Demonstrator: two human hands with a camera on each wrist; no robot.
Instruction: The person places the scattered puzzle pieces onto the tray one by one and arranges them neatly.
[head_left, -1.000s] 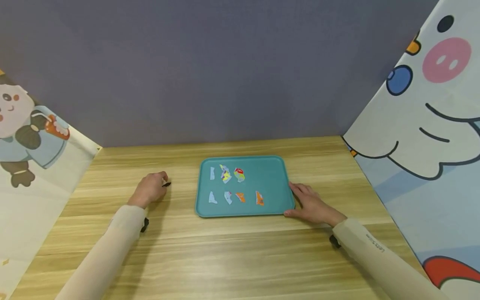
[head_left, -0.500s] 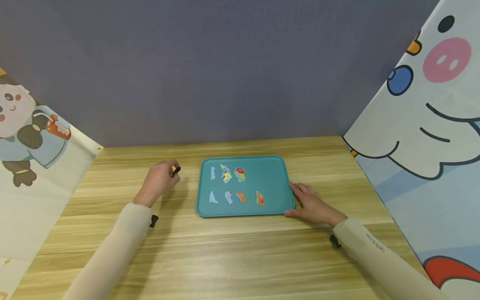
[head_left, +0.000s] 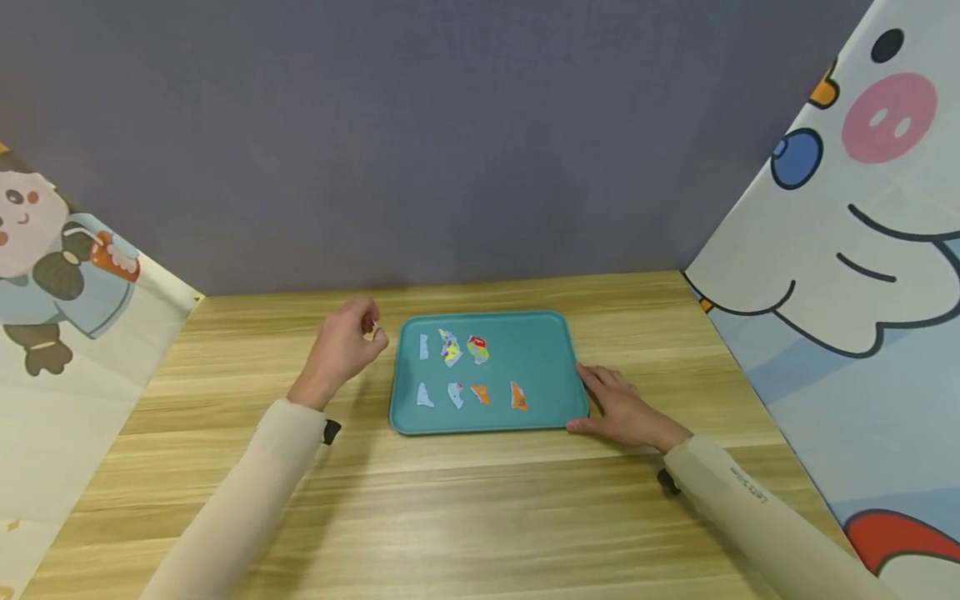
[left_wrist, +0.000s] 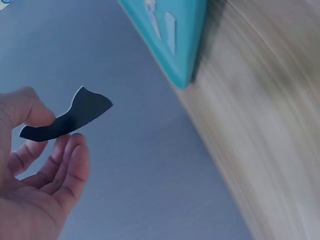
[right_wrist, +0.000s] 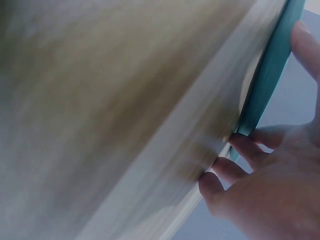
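Observation:
Between thumb and fingers my left hand point(head_left: 345, 343) pinches a thin, irregular piece point(left_wrist: 67, 120), dark on the side seen in the left wrist view, with a pale edge. In the head view that piece is nearly edge-on, and the hand is just left of the teal tray point(head_left: 536, 350). Several flat, jagged pieces lie in the tray in two rows: a multicoloured piece point(head_left: 450, 348), a red and yellow-green piece point(head_left: 477, 349), an orange piece point(head_left: 519, 396) and pale ones. My right hand point(head_left: 626, 412) rests at the tray's right edge, touching it with extended fingers and thumb.
The tray lies on a wood-grain table point(head_left: 480, 508). A grey upright panel point(head_left: 450, 150) stands behind the table. Cartoon-printed walls flank both sides, with a pig snout point(head_left: 892, 119) on the right one.
My left hand has moved right and away from me, nearing the tray's left edge, and turned the dark piece edge-on. My right hand and the tray stay put.

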